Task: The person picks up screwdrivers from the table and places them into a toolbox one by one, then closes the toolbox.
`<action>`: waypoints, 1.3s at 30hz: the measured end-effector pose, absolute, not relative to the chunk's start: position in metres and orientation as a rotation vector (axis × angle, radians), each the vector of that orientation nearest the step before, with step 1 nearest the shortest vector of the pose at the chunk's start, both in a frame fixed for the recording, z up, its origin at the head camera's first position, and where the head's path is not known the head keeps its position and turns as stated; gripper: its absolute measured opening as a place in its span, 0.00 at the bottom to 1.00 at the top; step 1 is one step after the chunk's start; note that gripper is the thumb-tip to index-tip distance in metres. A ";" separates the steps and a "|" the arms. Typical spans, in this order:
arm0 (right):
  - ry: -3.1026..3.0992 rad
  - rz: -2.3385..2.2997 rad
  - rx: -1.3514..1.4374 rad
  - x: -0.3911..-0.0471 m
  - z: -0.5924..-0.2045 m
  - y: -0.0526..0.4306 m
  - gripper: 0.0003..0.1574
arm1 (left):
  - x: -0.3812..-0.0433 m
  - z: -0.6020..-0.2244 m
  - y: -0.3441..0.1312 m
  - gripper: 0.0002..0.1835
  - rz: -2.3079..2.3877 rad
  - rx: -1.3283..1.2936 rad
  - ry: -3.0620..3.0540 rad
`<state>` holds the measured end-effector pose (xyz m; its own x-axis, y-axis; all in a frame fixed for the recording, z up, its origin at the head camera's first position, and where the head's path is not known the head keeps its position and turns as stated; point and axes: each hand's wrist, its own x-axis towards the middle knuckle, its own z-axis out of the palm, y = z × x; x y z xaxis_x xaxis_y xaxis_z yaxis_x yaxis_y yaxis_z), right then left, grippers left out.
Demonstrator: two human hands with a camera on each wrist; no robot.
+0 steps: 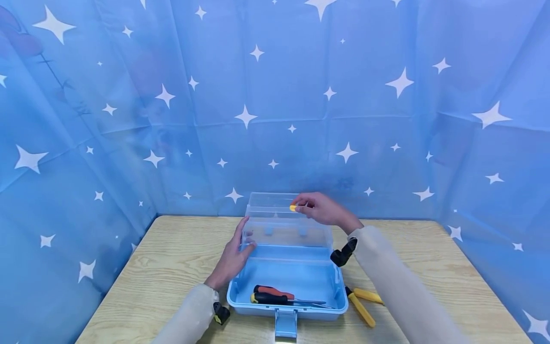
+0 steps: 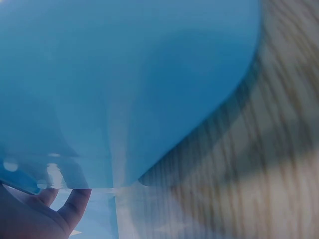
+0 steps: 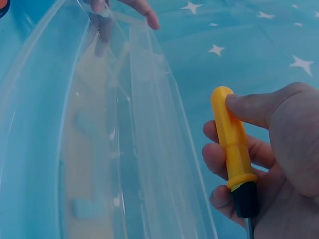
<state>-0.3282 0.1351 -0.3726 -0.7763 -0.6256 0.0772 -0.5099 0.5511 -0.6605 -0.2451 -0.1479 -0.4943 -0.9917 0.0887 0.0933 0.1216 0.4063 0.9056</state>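
My right hand (image 1: 320, 208) holds a screwdriver (image 3: 234, 149) by its yellow handle, thumb on one side and fingers on the other. A black collar and the start of a metal shaft show below the handle in the right wrist view. The hand is raised in front of the upright clear lid (image 1: 288, 234) of a light blue toolbox (image 1: 283, 274). At the lid's left edge, my left hand (image 1: 232, 258) grips the plastic between thumb and fingers. Inside the toolbox, a red-handled screwdriver (image 1: 275, 291) and a black-handled screwdriver (image 1: 270, 299) lie along the front wall.
Pliers with yellow handles (image 1: 362, 310) lie on the wooden table (image 1: 172, 253), right of the toolbox, partly hidden by the right sleeve. The blue latch (image 1: 285, 323) hangs down at the box's front. A blue star-patterned curtain (image 1: 292, 105) stands behind the table.
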 end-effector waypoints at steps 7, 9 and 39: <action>2.619 -1.011 -0.930 -0.330 -0.376 0.123 0.16 | -0.246 -0.496 -0.148 0.37 -1.693 -0.176 -2.605; 2.617 -1.016 -0.930 -0.331 -0.377 0.120 0.16 | -0.247 -0.496 -0.148 0.37 -1.686 -0.176 -2.608; 2.614 -1.059 -0.895 -0.339 -0.396 0.090 0.12 | -0.247 -0.494 -0.146 0.37 -1.686 -0.153 -2.616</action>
<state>-0.3386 0.0898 -0.3962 -0.8020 -0.5949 0.0539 -0.4646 0.5645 -0.6823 -0.2470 -0.1464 -0.4940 -0.9949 0.0685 0.0743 0.0960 0.4098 0.9071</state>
